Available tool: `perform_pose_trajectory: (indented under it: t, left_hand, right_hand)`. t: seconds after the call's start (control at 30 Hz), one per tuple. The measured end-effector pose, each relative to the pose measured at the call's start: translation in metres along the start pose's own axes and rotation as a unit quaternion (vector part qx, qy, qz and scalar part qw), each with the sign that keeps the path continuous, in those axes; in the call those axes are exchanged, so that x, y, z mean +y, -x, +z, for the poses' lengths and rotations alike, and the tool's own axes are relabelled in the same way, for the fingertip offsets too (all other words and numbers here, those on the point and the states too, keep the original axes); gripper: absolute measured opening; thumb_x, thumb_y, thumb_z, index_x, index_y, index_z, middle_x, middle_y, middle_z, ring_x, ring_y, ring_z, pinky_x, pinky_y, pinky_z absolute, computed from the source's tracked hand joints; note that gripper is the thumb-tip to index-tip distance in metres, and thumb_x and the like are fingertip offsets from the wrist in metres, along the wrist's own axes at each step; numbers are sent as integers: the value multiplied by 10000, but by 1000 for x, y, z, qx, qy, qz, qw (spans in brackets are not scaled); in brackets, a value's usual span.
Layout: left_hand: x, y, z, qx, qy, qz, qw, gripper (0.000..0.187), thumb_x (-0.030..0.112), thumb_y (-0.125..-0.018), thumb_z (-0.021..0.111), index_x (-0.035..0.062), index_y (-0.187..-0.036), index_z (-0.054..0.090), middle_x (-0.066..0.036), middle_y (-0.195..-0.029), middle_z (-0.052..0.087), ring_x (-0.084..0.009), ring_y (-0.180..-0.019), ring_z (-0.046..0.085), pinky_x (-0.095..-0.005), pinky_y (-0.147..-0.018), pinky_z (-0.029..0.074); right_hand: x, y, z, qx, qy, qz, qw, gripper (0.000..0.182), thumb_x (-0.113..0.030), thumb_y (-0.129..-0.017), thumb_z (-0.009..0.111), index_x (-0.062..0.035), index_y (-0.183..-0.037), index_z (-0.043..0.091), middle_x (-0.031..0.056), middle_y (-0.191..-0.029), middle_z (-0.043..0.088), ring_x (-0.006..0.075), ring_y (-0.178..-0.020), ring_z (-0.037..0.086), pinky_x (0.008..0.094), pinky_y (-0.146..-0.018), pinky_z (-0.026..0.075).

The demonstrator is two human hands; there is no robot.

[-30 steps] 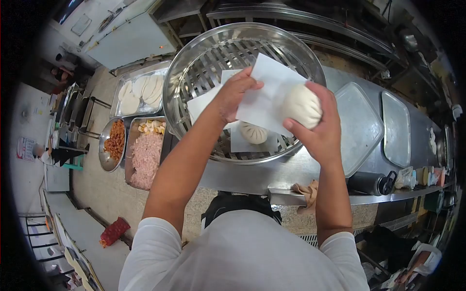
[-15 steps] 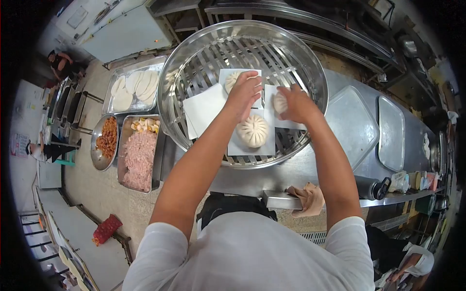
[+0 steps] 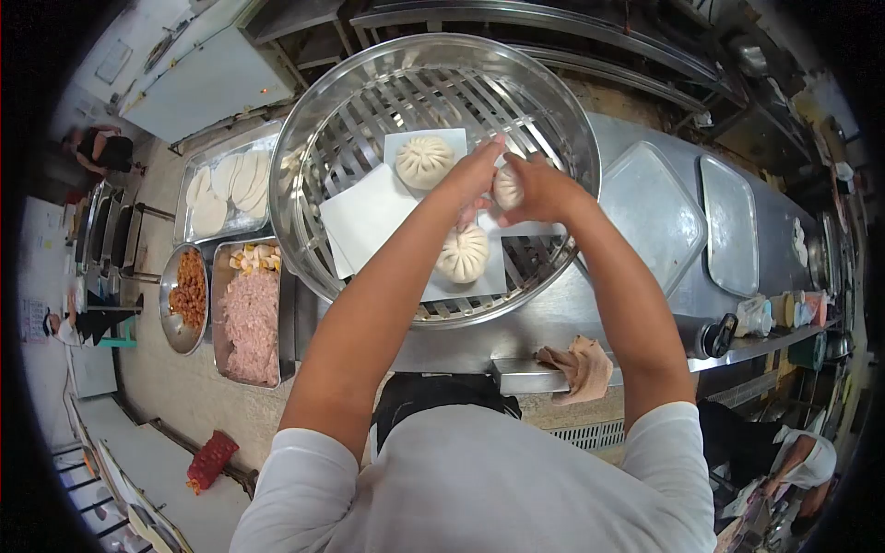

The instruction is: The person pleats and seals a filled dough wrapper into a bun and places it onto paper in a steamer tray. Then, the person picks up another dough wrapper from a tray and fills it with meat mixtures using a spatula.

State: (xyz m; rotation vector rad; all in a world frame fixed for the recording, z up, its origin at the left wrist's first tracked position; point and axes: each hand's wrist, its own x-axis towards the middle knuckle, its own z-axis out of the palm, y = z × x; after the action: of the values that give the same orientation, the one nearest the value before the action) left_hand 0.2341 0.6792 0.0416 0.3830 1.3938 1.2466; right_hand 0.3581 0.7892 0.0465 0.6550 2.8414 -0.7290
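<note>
In a round metal steamer (image 3: 293, 267) with a slatted base, three pleated white buns stand near several paper squares. The upper-left bun (image 3: 424, 162) sits on its own paper, and the lower bun (image 3: 463, 254) on another. Both my hands are around the third bun (image 3: 507, 187), at the right. My left hand (image 3: 475, 182) is at its left side, fingers curved and partly hidden. My right hand (image 3: 542, 191) grips it from the right with curled fingers. Overlapping bare papers (image 3: 367, 218) lie at the left of the steamer.
Left of the steamer are a tray of flat dough rounds (image 3: 187, 217), a pan of pink minced filling (image 3: 249, 318) and a bowl of orange-brown filling (image 3: 189, 290). Metal trays (image 3: 645, 217), a dark bottle (image 3: 705, 335) and a brown cloth (image 3: 583, 367) are at the right. Other people are in the background.
My left hand has moved right, from beside the upper-left bun to the right-hand bun. My right hand has stayed at that bun, fingers now closer round it. The view has shifted slightly.
</note>
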Motion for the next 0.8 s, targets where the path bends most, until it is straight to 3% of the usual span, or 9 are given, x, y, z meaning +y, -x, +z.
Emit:
perform_pose_trajectory:
  t: [0.13,0.27,0.37,0.43,0.47,0.5,0.53,0.67,0.8]
  left_hand:
    - [-8,-9,-9,-5,-7,-4,1000,745,669,-941,406,215,-1519,291,-177,-1409,439,-308,-1208,496,-515,-1043,305]
    - [-9,-10,-9,10,18,-8,1000,736,685,-937,398,180,-1471,350,-168,-1381,451,-288,-1204,490,-497,-1052,313]
    - [-5,-8,-8,33,-1,-14,999,692,676,-947,391,174,-1422,423,-157,-1377,449,-280,-1230,460,-486,-1061,309]
    - [1,-3,-7,59,-27,-17,998,695,675,-952,378,172,-1430,423,-171,-1414,428,-292,-1279,428,-480,-1064,307]
    - [6,1,-6,50,-47,19,997,690,671,-957,369,174,-1431,427,-181,-1440,404,-295,-1311,396,-479,-1065,308]
    - [7,3,-6,40,-68,53,995,685,667,-961,361,176,-1433,431,-191,-1466,380,-299,-1342,364,-477,-1066,309]
    - [6,2,-5,38,-69,51,996,685,667,-961,361,176,-1433,431,-191,-1466,380,-299,-1342,364,-477,-1066,309]
    - [2,-11,6,21,-27,32,999,693,668,-958,376,173,-1440,429,-190,-1426,415,-285,-1339,369,-452,-1062,330]
    - [-3,-19,0,-50,78,15,996,793,676,-947,396,103,-1493,353,-238,-1483,364,-334,-1376,363,-494,-1079,329]
  right_hand:
    - [5,-15,-7,-21,55,-34,998,827,-271,-561,843,-67,-1291,513,245,-1217,515,419,-1026,629,460,-871,537]
    - [7,-21,-15,-86,99,-93,987,816,-241,-578,825,-66,-1309,509,254,-1224,511,423,-999,629,459,-873,533]
    - [7,-12,-17,-109,116,-133,978,828,-219,-617,811,-51,-1357,480,229,-1305,503,377,-1194,540,421,-955,488]
    - [11,10,-28,3,-69,-102,992,878,-292,-719,791,-68,-1462,380,227,-1458,413,363,-1291,481,437,-983,461]
    - [10,16,-31,2,-67,-103,992,878,-292,-719,791,-68,-1462,380,227,-1458,413,363,-1291,481,437,-983,461]
    - [9,23,-33,30,-244,38,969,898,-374,-780,746,-72,-1502,305,213,-1501,371,366,-1312,459,467,-991,442]
    - [8,30,-34,59,-410,180,892,926,-456,-840,701,-77,-1541,230,199,-1544,330,369,-1332,437,497,-999,422]
    - [-13,33,-20,38,-436,262,860,905,-594,-915,537,-71,-1557,170,179,-1543,340,352,-1339,410,542,-979,404]
    - [-18,11,1,65,-508,237,826,897,-580,-918,536,-41,-1548,190,244,-1479,417,397,-1285,488,493,-961,457]
